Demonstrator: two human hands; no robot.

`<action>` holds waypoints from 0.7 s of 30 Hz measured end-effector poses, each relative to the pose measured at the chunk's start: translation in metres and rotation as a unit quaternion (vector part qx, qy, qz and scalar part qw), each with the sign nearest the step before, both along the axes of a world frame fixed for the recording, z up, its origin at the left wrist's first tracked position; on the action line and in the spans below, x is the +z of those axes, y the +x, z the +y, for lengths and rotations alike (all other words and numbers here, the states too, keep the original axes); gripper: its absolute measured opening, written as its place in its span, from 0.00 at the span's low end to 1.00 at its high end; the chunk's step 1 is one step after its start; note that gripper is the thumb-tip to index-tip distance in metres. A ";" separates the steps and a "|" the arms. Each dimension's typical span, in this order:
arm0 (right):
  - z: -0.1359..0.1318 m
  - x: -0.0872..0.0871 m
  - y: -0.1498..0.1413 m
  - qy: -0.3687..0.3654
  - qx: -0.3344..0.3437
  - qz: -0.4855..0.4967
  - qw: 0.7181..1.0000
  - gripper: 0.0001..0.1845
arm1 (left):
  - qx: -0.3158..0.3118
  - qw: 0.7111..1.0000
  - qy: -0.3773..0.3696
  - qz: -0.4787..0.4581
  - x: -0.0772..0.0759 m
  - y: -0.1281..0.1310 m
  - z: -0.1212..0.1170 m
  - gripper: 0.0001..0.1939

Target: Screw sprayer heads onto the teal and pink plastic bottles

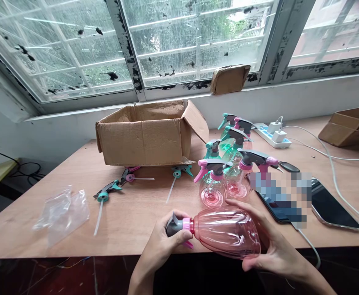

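Observation:
A clear pink spray bottle (228, 231) lies sideways between my hands at the front edge of the table. My left hand (163, 241) is closed round its grey and pink spray head (179, 225). Round the bottle's wide base curls my right hand (271, 241), thumb below and fingers on top. Just beyond stand several pink and green spray bottles (211, 190) with trigger heads fitted. Loose trigger heads with thin dip tubes lie to the left: a green one (103, 196), a pink one (130, 177) and another green one (177, 173) by the box.
An open cardboard box (142, 143) stands at the back. Plastic bags (65, 217) lie on the left. To the right are two phones (336, 205), cables, a power strip (273, 135) and a smaller carton (348, 127).

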State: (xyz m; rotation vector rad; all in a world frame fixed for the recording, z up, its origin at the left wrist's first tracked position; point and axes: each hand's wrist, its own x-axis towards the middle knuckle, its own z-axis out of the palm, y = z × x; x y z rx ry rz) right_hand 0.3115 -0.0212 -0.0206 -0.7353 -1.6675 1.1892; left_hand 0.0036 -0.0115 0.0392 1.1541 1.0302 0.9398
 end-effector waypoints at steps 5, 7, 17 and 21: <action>0.001 -0.002 0.001 -0.002 0.001 -0.015 1.000 0.59 | 0.020 0.996 0.041 0.074 0.000 -0.002 0.000 0.20; 0.002 -0.004 0.001 0.019 -0.017 -0.038 0.999 0.60 | 0.022 0.996 0.036 0.081 0.001 -0.002 -0.001 0.19; 0.006 0.010 -0.001 0.126 -0.082 -0.173 0.973 0.54 | -0.007 0.991 0.053 0.126 -0.006 -0.007 -0.005 0.20; 0.001 0.019 -0.006 0.084 -0.074 -0.175 0.978 0.53 | -0.014 0.991 0.058 0.121 -0.005 -0.005 -0.005 0.20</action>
